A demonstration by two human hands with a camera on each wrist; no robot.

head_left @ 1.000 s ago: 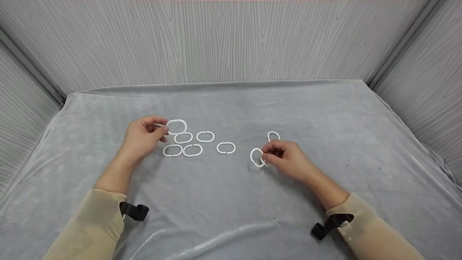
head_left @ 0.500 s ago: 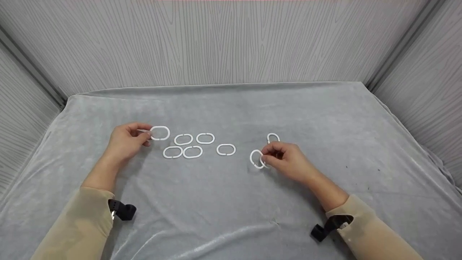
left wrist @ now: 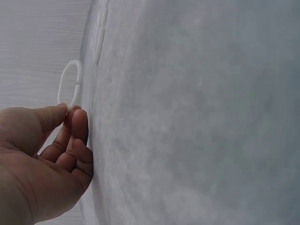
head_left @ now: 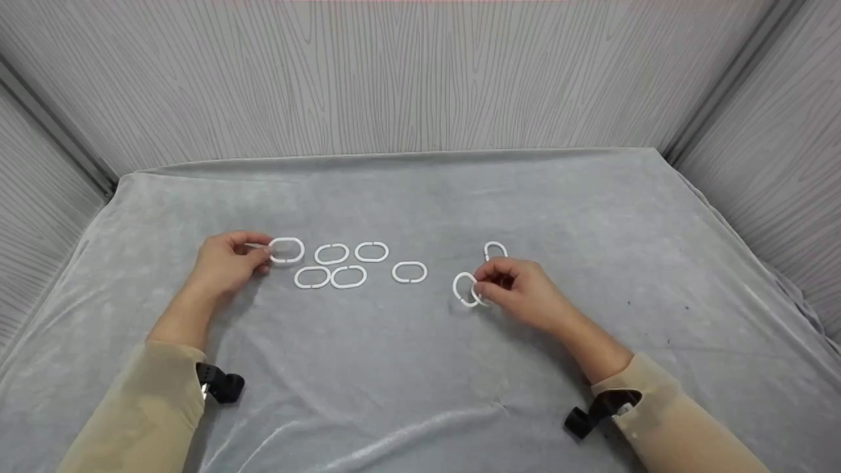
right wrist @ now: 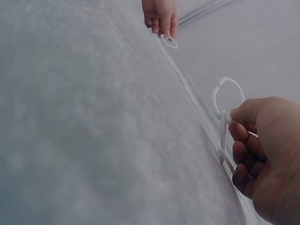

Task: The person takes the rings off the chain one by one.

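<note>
White split ring (head_left: 286, 261) is pinched by the fingers of the left hand (head_left: 227, 263), just left of five loose rings (head_left: 409, 263) lying on the cloth-covered desk (head_left: 368, 368). Right hand (head_left: 522, 289), well apart: fingers grasp linked rings (head_left: 454, 288), one tilted up beyond the fingertips.

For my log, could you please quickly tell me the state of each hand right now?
Left hand: closed, pinching one white ring.
Right hand: closed, holding a short chain of white rings.
</note>
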